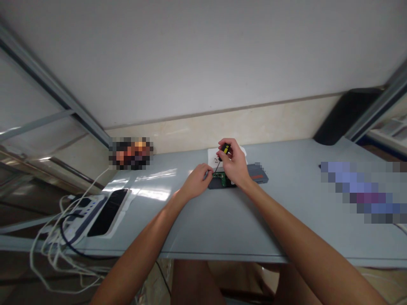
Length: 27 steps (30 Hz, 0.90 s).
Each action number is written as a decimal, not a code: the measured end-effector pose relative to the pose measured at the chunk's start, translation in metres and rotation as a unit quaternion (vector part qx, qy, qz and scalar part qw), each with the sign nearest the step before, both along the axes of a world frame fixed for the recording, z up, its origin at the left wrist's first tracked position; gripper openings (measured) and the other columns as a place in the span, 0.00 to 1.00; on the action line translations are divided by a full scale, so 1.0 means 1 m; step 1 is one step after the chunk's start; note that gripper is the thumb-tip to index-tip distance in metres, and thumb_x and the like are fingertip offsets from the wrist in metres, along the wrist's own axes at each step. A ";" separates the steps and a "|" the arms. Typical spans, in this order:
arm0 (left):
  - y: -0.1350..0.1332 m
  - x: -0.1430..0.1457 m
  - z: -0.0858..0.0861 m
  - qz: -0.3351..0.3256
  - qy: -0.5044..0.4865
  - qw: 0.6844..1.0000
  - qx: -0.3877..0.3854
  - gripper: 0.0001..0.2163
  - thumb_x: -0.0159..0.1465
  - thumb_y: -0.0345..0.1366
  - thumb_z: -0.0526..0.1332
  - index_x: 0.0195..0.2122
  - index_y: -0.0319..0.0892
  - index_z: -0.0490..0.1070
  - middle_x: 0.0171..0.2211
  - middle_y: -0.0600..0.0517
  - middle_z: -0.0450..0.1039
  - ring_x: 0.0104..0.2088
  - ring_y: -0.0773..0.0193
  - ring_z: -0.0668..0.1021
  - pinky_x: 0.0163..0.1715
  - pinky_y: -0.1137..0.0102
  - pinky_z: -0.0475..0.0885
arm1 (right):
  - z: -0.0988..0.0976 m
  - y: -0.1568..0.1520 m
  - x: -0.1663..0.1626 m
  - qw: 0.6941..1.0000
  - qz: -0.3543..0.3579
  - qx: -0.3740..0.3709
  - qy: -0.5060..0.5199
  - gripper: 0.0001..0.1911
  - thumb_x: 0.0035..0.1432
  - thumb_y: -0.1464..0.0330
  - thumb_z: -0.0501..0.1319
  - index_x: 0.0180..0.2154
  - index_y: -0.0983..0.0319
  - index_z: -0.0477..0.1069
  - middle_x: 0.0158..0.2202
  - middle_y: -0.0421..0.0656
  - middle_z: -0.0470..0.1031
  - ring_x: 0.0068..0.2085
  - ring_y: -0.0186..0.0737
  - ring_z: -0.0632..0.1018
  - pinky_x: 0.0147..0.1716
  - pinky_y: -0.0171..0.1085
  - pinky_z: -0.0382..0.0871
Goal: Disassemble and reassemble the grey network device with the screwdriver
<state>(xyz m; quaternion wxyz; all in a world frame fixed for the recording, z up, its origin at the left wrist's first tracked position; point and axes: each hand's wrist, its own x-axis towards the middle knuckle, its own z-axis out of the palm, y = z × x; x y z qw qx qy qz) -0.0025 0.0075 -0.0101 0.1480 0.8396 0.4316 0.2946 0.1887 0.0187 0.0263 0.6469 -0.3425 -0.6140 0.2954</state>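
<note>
Pinching a screwdriver point(226, 148) in the right grip point(234, 162) over a circuit board point(224, 180)

Holding the screwdriver tilted between thumb and fingers, pointing it down at the board. Placing the left grip point(199, 178) close by; cannot tell whether pinching anything there. Can see the green board on the desk point(203, 228), between both grips, against dark grey casing point(216, 185).
</note>
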 end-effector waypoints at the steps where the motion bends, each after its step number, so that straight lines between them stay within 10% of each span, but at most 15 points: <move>1: 0.000 0.000 0.000 0.002 -0.001 1.000 -0.001 0.08 0.76 0.35 0.55 0.43 0.44 0.73 0.42 0.46 0.78 0.46 0.54 0.79 0.51 0.58 0.75 | 0.000 0.000 0.000 1.000 0.000 -0.002 0.000 0.14 0.64 0.70 0.63 0.51 0.54 0.72 0.46 0.43 0.77 0.45 0.43 0.79 0.44 0.43 0.77; 27: -0.001 0.000 0.001 0.009 -0.001 1.000 -0.004 0.07 0.76 0.34 0.56 0.43 0.44 0.74 0.42 0.47 0.78 0.47 0.53 0.79 0.52 0.59 0.75 | 0.000 0.001 0.000 1.000 0.005 -0.015 0.011 0.14 0.64 0.71 0.62 0.51 0.54 0.72 0.44 0.42 0.76 0.42 0.41 0.79 0.42 0.42 0.77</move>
